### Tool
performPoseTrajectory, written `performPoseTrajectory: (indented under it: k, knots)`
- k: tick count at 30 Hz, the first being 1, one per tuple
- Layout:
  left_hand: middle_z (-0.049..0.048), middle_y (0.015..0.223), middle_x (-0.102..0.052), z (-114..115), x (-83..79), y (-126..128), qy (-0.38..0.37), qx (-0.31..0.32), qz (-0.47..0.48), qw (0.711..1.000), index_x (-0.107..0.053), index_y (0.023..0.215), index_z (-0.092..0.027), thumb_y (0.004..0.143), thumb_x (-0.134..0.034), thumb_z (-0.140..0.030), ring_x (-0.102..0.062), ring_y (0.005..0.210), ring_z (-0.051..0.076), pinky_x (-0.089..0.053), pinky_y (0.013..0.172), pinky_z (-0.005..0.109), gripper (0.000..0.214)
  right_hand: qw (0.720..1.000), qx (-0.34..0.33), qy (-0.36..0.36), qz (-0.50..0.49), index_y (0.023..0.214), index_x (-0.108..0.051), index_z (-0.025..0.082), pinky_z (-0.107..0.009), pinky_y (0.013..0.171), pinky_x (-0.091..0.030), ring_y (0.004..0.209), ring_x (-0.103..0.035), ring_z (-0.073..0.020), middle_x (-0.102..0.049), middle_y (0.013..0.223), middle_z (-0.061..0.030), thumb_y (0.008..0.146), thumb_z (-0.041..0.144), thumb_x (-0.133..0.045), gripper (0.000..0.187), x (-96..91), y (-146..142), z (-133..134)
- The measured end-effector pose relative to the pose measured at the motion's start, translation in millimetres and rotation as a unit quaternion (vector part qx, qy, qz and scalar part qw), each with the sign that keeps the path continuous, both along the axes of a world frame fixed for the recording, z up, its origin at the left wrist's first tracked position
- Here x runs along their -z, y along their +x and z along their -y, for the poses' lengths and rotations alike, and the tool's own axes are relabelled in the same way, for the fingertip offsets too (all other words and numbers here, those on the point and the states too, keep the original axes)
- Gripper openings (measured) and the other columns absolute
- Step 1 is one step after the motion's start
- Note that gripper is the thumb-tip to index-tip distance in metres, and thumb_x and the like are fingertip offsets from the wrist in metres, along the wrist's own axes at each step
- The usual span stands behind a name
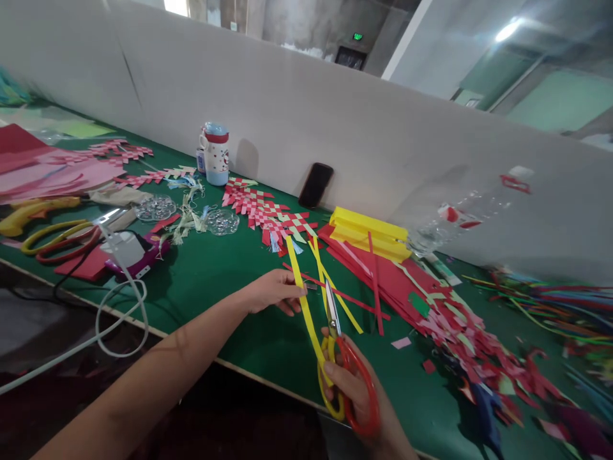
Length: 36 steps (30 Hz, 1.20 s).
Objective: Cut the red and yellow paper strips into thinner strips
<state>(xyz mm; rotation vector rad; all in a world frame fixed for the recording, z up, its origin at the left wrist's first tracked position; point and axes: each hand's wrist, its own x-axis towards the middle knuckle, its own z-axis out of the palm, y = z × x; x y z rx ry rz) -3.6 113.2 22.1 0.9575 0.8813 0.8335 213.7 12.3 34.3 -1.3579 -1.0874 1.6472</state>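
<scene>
On the green table [196, 287], behind the left hand, lies a checkered braid of pink, red and pale-green paper [261, 211]. The left hand [275, 291] pinches a long, narrow, bright yellow paper strip [310, 319] between thumb and fingers. The strip is flat, even in width and nearly straight, slanting from beside the braid down toward the right hand (its lower end passes close to the thumb there, and I cannot tell whether it is gripped). Just right of it, two loose yellow strips [349, 313] cross each other on the table, with thin red strips [376, 287] near them. The scissors [334, 328] have slim, shiny silver blades pointing away from the person, one yellow loop and one red loop. The right hand [352, 386] is wrapped around those loops. Farther right, a folded, glossy yellow sheet [368, 233] rests against a stack of red paper [397, 300].
</scene>
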Motion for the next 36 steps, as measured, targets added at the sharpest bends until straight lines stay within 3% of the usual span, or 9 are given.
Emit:
performPoseTrajectory:
  k: [4,6,9,13,16,22,26,30,36]
  knots:
    - [0.0022,0.062,-0.065,-4,-1.3,-5,0.011,-0.037,-0.036,0.999,-0.065,0.084,-0.015,0.075,-0.072,-0.032,-0.064,0.054,0.011,-0.052,0.051,0.020,0.020,0.996,-0.015,0.011,0.086,0.123,-0.049,0.025,-0.020,0.040,-0.034,0.045,-0.045,-0.0073,-0.062,0.077,0.0011,0.071,0.056,-0.073,0.065,1.1,15,-16]
    - [0.0004,0.061,-0.064,-7,-1.4,-8,0.024,-0.066,-0.061,0.996,-0.064,0.084,-0.015,0.075,-0.072,-0.028,-0.062,0.052,0.010,-0.051,0.049,0.019,0.018,0.980,0.020,0.068,0.184,0.123,-0.050,0.024,-0.023,0.043,-0.041,0.051,-0.054,-0.0115,-0.066,0.084,-0.0017,0.067,0.058,-0.074,0.070,2.8,31,-26]
    - [-0.0011,0.058,-0.063,-10,2.4,-12,0.048,-0.100,-0.101,0.989,-0.064,0.086,-0.015,0.072,-0.073,-0.023,-0.061,0.049,0.011,-0.048,0.045,0.018,0.018,0.927,0.043,0.162,0.335,0.126,-0.052,0.023,-0.032,0.069,-0.053,0.085,-0.067,-0.0232,-0.070,0.097,-0.0063,0.070,0.056,-0.071,0.069,5.4,55,-38]
    - [-0.0011,0.057,-0.064,-14,9.5,-15,0.069,-0.130,-0.152,0.977,-0.063,0.108,-0.013,0.071,-0.074,-0.021,-0.061,0.047,0.013,-0.047,0.042,0.019,0.040,0.826,0.046,0.179,0.532,0.131,-0.053,0.026,-0.034,0.061,-0.052,0.076,-0.069,-0.0260,-0.071,0.102,-0.0078,0.077,0.054,-0.060,0.062,8.5,78,-45]
    - [0.0009,0.064,-0.066,-17,10.4,-16,0.082,-0.153,-0.183,0.968,-0.055,0.126,-0.011,0.074,-0.072,-0.023,-0.063,0.051,0.014,-0.049,0.045,0.022,0.056,0.785,0.054,0.217,0.578,0.131,-0.054,0.024,-0.034,0.059,-0.052,0.074,-0.069,-0.0249,-0.070,0.108,-0.0089,0.080,0.050,-0.052,0.057,14.0,86,-50]
    - [0.0080,0.105,-0.065,-24,3.8,-25,0.146,-0.240,-0.268,0.922,-0.049,0.133,-0.017,0.087,-0.056,-0.026,-0.063,0.064,0.011,-0.052,0.053,0.022,0.047,0.769,0.132,0.240,0.577,0.129,-0.055,0.024,-0.034,0.065,-0.052,0.088,-0.068,-0.0260,-0.067,0.120,-0.0083,0.078,0.052,-0.047,0.059,32.2,89,-49]
    - [0.0068,0.114,-0.062,-32,-8.9,-29,0.200,-0.254,-0.357,0.876,-0.053,0.128,-0.021,0.089,-0.053,-0.025,-0.063,0.077,0.013,-0.051,0.060,0.022,0.039,0.764,0.155,0.253,0.572,0.130,-0.054,0.023,-0.034,0.065,-0.052,0.085,-0.067,-0.0249,-0.065,0.121,-0.0091,0.078,0.052,-0.046,0.060,38.6,86,-43]
    - [0.0049,0.112,-0.063,-51,-27.6,-13,0.237,-0.194,-0.448,0.840,-0.058,0.120,-0.020,0.092,-0.055,-0.024,-0.063,0.090,0.016,-0.053,0.080,0.031,0.029,0.771,0.166,0.261,0.557,0.129,-0.055,0.023,-0.034,0.065,-0.052,0.080,-0.067,-0.0235,-0.067,0.117,-0.0083,0.078,0.051,-0.048,0.059,39.7,86,-42]
    - [0.0093,0.122,-0.059,-80,-36.6,10,0.211,-0.058,-0.576,0.788,-0.057,0.121,-0.017,0.093,-0.057,-0.035,-0.061,0.103,0.021,-0.053,0.087,0.042,0.033,0.770,0.179,0.291,0.539,0.128,-0.057,0.022,-0.032,0.062,-0.052,0.083,-0.067,-0.0235,-0.068,0.114,-0.0085,0.078,0.050,-0.049,0.058,41.0,88,-40]
